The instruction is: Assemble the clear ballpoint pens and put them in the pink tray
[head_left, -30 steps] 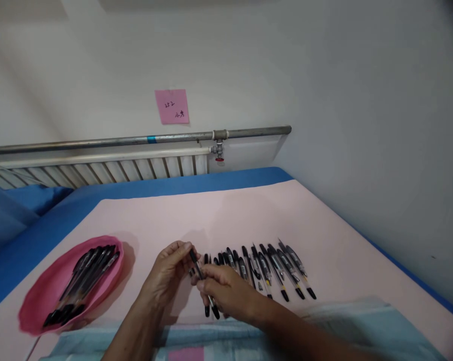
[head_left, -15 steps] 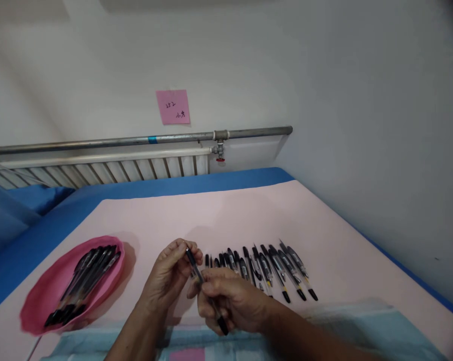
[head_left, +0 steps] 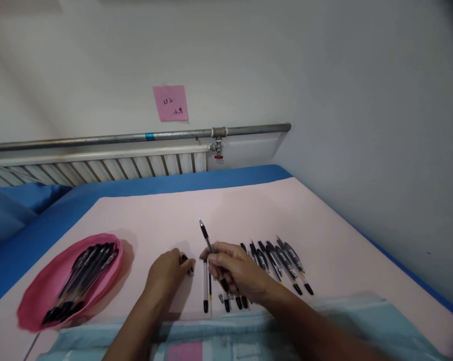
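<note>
My right hand [head_left: 239, 268] is closed around a clear-barrelled pen [head_left: 204, 233], its bare tip and black grip pointing up and away, its black end down by the palm. My left hand [head_left: 169, 275] is low over the pink surface, fingers pinched on a small dark piece that looks like a pen cap [head_left: 185, 259], partly hidden by the fingers. Between and beyond the hands lie loose pen parts: a clear barrel with a black end [head_left: 206, 286], a thin refill [head_left: 210, 288] and several pens [head_left: 275, 258] in a row, some behind my right hand.
At the left a pink oval basket [head_left: 27, 311] holds several assembled-looking pens [head_left: 81, 281]. A light blue cloth [head_left: 347, 313] lies along the near edge. Behind the pink surface [head_left: 155, 215] are a blue border [head_left: 181, 183], a radiator [head_left: 129, 165] and a pipe [head_left: 117, 139].
My hands have moved apart. The pen, earlier held between both hands, is now in my right hand alone with its tip up. My left hand has turned and lowered to the surface, pinching a dark piece.
</note>
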The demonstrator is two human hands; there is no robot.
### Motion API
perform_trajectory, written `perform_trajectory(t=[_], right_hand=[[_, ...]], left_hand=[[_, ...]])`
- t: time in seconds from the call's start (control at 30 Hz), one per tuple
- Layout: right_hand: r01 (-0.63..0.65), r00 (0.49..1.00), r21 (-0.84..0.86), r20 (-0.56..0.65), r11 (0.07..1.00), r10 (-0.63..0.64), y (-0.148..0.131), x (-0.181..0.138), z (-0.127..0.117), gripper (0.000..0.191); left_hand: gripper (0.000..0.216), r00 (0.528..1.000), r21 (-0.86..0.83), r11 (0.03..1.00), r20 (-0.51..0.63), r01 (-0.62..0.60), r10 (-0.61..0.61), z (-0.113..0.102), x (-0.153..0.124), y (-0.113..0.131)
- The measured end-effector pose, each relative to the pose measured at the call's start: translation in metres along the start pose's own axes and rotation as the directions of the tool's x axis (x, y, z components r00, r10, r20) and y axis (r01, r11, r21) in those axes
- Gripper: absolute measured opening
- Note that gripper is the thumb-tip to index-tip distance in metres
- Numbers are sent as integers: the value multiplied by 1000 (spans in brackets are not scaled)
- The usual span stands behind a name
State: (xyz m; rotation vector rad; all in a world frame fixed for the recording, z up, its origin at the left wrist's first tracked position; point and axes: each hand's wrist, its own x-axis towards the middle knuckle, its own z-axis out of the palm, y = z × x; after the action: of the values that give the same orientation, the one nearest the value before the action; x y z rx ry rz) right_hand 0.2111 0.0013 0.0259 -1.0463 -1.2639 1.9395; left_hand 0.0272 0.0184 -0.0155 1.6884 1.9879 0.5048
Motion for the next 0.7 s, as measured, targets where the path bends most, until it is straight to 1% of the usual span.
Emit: perform_trajectory(t=[0.1,0.17,0.2,0.23,0.27,0.3,0.33,0.37,0.4,0.43,0.5,0.7], right_hand=[[16,1000,-85,-5,996,-16,0,0,1,21],[32,999,-170,-8,985,-34,3,1,3,18],[41,999,-222,0,974,-42,5,2,4,16],[52,999,-275,14,960,-50,7,2,5,14],[64,998,-323,30,944,-58,10,3,7,13],[76,997,-362,49,929,-63,13,3,9,13],[88,995,-389,68,917,-67,15,3,10,14],[96,994,-407,85,908,-67,18,3,12,15],[98,993,-420,98,902,-63,19,2,13,16],[99,993,-428,107,898,-58,20,2,13,17],[100,991,-444,120,890,-52,20,1,14,16],[113,990,-436,131,893,-62,19,0,13,16]], left_hand=[[22,999,-246,969,-12,35,-39,1,1,-2],[23,996,-408,909,46,88,-76,-3,2,-4],[21,992,-515,848,100,121,-81,-6,3,-5],[19,984,-635,756,159,161,-76,-9,3,-5],[17,975,-749,630,212,205,-65,-13,4,-5],[14,965,-840,481,257,250,-53,-17,4,-5],[12,956,-894,344,289,288,-49,-20,5,-5],[10,950,-916,252,309,312,-55,-22,5,-5],[9,944,-924,193,324,330,-63,-24,5,-5],[8,939,-927,155,337,343,-64,-25,5,-5],[6,934,-928,113,351,356,-57,-25,5,-4],[8,923,-923,33,383,384,-39,-25,5,-4]])
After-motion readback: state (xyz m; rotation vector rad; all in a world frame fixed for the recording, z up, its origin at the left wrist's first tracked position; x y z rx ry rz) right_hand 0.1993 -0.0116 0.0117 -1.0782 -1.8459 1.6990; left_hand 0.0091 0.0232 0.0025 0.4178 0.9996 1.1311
